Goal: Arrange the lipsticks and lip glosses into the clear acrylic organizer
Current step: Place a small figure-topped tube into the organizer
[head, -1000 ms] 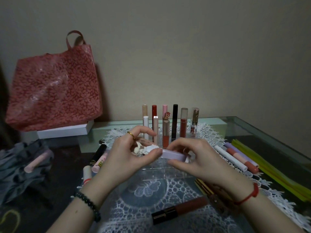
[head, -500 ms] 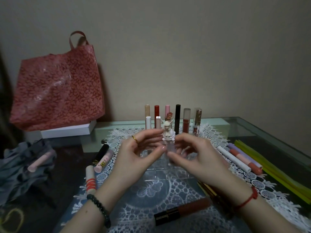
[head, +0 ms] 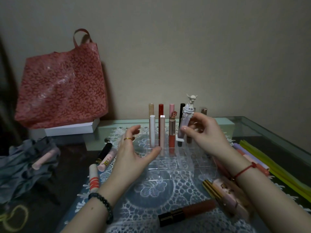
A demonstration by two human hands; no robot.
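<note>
Over the clear acrylic organizer [head: 176,158], my right hand [head: 204,133] pinches the lilac figurine-capped lip gloss tube [head: 184,125] mid-barrel; top-heavy, likely slippery; left hand [head: 133,152] spread.

In the middle of the frame, the right hand [head: 207,137] pinches a pale purple lip gloss [head: 184,126] with a little white figure on top, nearly upright over the clear organizer [head: 176,165], the left hand [head: 133,153] is open beside it, and a red bag [head: 62,84] sits at the upper left.
</note>
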